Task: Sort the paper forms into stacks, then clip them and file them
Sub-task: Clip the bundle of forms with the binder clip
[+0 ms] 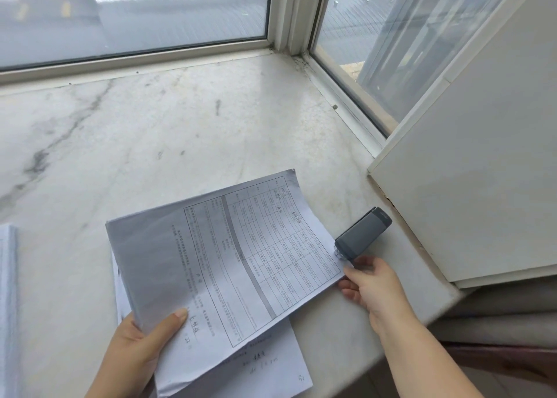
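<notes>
My left hand [138,346] grips a thin sheaf of paper forms [229,265] at its near edge, thumb curled flat on the top sheet, the other fingers hidden beneath. The sheets are white, printed with a ruled table and a grey band, with handwriting near the thumb; the sheaf bows upward and is held above the worktop [144,132]. My right hand [373,283] pinches the right corner of the same sheaf, fingers curled at the paper edge. Just beyond that hand lies a grey stapler [363,236], a rounded plastic block, its mouth pointing at the pinched corner; I cannot tell whether paper sits inside it. A second form [271,364] lies flat under the held sheaf, and another paper stack [7,301] sits at the left edge of view. The worktop is polished pale marble with grey veins and small dark stains. White-framed windows [135,12] meet at the far corner; a plain white panel [482,171] stands at the right.
</notes>
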The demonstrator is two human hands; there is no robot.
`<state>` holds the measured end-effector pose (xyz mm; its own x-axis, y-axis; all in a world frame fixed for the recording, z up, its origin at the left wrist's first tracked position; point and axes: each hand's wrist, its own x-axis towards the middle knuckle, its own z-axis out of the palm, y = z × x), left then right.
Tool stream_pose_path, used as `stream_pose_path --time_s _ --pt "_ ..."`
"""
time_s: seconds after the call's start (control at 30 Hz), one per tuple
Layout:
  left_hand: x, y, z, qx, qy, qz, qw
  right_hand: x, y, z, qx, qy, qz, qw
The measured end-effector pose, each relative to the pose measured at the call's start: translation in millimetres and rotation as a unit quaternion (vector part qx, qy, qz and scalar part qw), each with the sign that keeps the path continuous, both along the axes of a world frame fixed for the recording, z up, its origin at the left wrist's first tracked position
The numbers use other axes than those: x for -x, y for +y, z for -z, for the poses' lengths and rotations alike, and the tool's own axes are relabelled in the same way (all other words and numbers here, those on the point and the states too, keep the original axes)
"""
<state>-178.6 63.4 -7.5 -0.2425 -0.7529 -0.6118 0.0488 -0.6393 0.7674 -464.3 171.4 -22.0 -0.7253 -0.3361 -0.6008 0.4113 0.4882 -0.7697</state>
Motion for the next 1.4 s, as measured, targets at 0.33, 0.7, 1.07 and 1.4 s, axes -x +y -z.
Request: stream_pose_path --time_s 0.33,0.7,1.07,1.4 --pt "-8.3 -18.9 3.2 0.001 0.016 0.031 0.999 -1.2 -6.2 -0.2 -0.016 -0.02 -0.034 0.999" --pt "-6.1 -15.5 9.9 0.015 0.027 0.033 0.999 13.4 4.2 -48.3 -0.049 0.423 -0.105 0.899" --pt "-5.0 -4.0 11.6 0.028 0.001 0.016 0.999 39.8 -72.6 -47.4 -0.102 0.406 -0.363 0.833" --pt "-1.1 -1.9 3.9 0.04 -0.004 0.028 0.999 38.9 -82.9 -45.8 -0.198 0.403 -0.396 0.801"
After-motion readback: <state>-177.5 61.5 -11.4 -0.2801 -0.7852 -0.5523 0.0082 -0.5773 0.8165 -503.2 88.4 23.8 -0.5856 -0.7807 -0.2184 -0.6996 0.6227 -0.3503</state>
